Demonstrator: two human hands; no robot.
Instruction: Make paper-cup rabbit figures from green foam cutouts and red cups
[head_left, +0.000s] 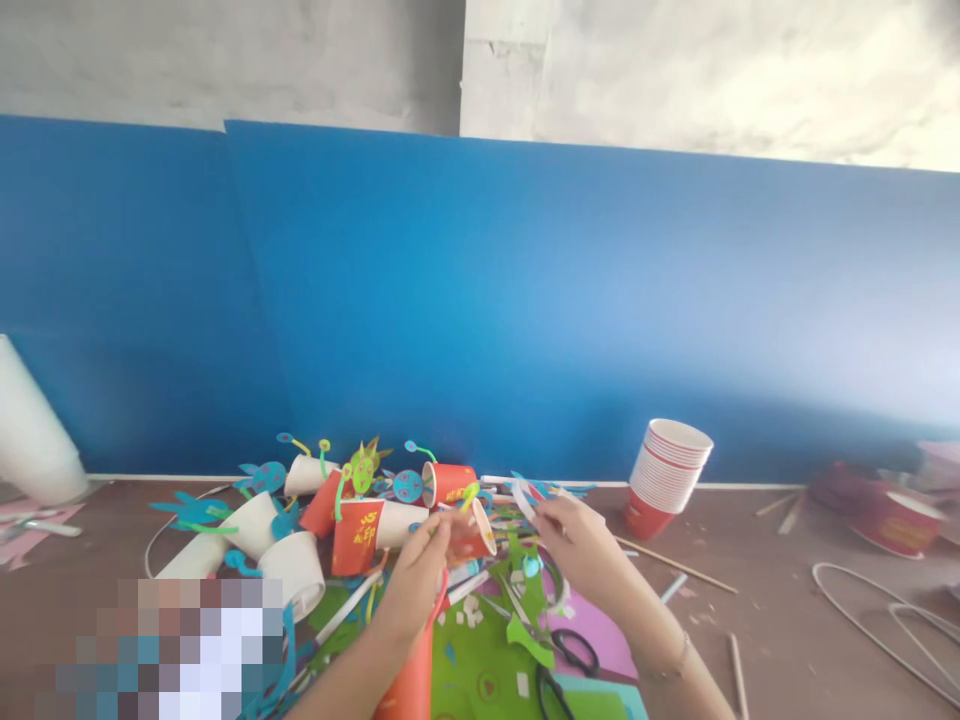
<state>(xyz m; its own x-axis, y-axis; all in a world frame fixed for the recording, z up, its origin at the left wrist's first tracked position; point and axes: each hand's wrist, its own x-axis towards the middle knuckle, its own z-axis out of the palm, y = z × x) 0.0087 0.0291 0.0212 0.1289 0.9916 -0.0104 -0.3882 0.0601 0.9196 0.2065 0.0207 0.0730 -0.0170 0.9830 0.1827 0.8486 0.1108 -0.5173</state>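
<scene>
My left hand (pixel 418 575) is closed in a pinch just left of a red and white paper cup (pixel 486 528) lying on its side. Its fingertips are blurred, and what they hold cannot be made out. To the right, my right hand (pixel 574 540) has its fingers closed on a white curved strip (pixel 523 498). Around my left hand lie several paper cups with cut-paper creatures, such as a blue face (pixel 407 486) and a green face (pixel 364 472). Below the hands, green paper (pixel 469 650) is strewn with scraps, beside black-handled scissors (pixel 576 652).
A stack of paper cups (pixel 667 470) stands at the right, near a blue panel (pixel 525 300). Thin wooden sticks (pixel 682 567) and a white cable (pixel 851 610) lie on the brown table (pixel 780 650). White stacked cups (pixel 34 430) lean at far left. A blurred patch covers the lower left.
</scene>
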